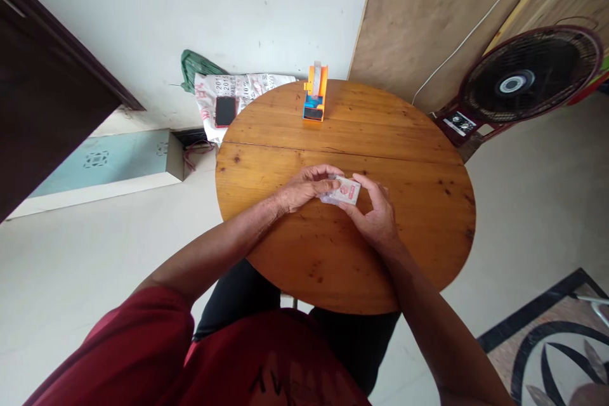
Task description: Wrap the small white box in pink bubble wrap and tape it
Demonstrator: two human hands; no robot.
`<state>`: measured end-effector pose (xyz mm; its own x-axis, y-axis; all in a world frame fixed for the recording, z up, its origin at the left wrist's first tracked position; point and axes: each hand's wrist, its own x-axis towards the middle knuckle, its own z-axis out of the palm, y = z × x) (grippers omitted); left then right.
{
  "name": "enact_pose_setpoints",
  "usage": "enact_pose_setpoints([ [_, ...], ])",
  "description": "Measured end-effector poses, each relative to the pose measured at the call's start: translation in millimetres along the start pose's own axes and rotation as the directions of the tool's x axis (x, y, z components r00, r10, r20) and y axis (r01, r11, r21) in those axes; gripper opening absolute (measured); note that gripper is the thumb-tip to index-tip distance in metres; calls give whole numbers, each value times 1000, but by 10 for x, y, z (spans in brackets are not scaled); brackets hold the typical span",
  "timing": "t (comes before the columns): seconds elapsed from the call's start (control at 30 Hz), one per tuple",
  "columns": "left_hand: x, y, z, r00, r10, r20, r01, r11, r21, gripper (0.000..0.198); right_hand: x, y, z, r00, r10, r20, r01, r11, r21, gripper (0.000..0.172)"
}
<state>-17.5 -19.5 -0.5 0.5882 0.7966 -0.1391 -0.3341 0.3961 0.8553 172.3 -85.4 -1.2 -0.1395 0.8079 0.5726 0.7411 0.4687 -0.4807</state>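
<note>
A small pale box with red print [351, 191], partly covered in clear plastic, is held between both hands just above the round wooden table. My left hand [311, 187] grips its left end, with the thumb lying on top. On the other side, my right hand [378, 212] pinches the box's right end between thumb and fingers. Farther back on the tabletop stands an orange and blue tape dispenser [315, 95] with a roll of tape in it.
The round wooden table [304, 260] is before me, against a white wall. Left of it, a black phone-like object [225, 111] lies on a printed white sack [266, 84], with a green bag [200, 66] behind. A large fan [528, 76] stands at the right.
</note>
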Motion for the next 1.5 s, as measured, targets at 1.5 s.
enact_pose_setpoints([
  [1.5,2,4,-52,999,34,16,-35,996,85,45,-34,-19,51,1000,5,-13,-6,998,-56,60],
])
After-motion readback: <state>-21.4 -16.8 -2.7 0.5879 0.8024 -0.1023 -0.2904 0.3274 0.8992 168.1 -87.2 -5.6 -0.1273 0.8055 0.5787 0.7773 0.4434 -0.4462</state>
